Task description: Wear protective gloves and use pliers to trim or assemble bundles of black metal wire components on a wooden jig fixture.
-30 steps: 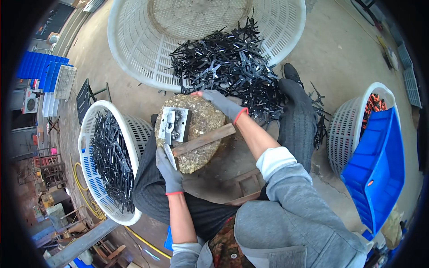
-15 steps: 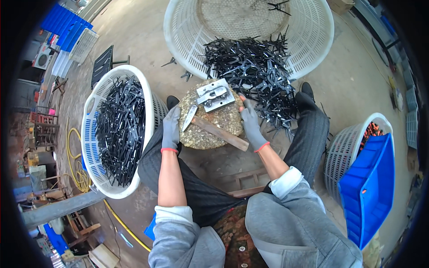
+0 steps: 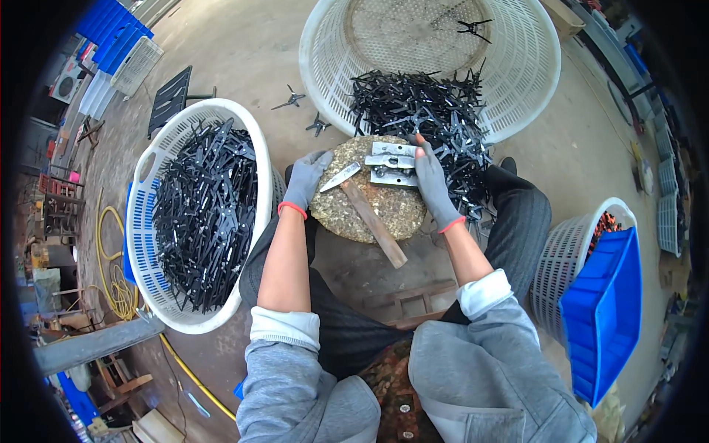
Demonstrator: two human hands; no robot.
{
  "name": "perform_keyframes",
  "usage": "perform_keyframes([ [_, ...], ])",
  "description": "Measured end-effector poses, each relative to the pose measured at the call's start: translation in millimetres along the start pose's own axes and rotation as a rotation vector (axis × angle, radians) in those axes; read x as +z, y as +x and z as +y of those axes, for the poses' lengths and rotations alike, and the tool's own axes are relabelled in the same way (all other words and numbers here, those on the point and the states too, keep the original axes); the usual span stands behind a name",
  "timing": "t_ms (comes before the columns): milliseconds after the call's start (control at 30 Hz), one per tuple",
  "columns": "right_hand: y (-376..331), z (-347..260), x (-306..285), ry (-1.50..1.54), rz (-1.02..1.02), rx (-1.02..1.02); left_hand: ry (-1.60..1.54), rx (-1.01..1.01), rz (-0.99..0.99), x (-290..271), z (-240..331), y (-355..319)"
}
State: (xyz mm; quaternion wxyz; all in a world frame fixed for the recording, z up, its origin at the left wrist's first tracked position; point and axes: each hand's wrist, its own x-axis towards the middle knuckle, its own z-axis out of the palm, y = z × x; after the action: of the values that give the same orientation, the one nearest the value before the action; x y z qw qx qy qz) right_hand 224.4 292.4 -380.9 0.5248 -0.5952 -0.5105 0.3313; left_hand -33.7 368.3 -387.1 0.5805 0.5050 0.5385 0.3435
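Our grey-gloved left hand (image 3: 305, 179) and grey-gloved right hand (image 3: 436, 186) flank a round speckled stone (image 3: 336, 215); we cannot tell whether either grips. Between them lies a wooden-handled steel hammer (image 3: 370, 218), then, beside the right hand, a silver metal fixture (image 3: 391, 160).

Hammer (image 3: 373, 223), metal fixture (image 3: 391, 161) atop stone (image 3: 334, 214)

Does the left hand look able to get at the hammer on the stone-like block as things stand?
Probably yes: the left hand is at the left edge of the block, close to the head of the hammer, and nothing visible stands between them.
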Motion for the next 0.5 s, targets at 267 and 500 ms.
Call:
perform_keyframes([
  [267,-8.0,-5.4,17.8,-0.011,0.098,-0.134,0.357,0.538,-0.066,37.9,60.3,-19.2],
  [500,-14.4,-23.2,35.7,-0.048,0.107,-0.329,0.726,0.527,0.171,75.7,36.7,-57.9],
])
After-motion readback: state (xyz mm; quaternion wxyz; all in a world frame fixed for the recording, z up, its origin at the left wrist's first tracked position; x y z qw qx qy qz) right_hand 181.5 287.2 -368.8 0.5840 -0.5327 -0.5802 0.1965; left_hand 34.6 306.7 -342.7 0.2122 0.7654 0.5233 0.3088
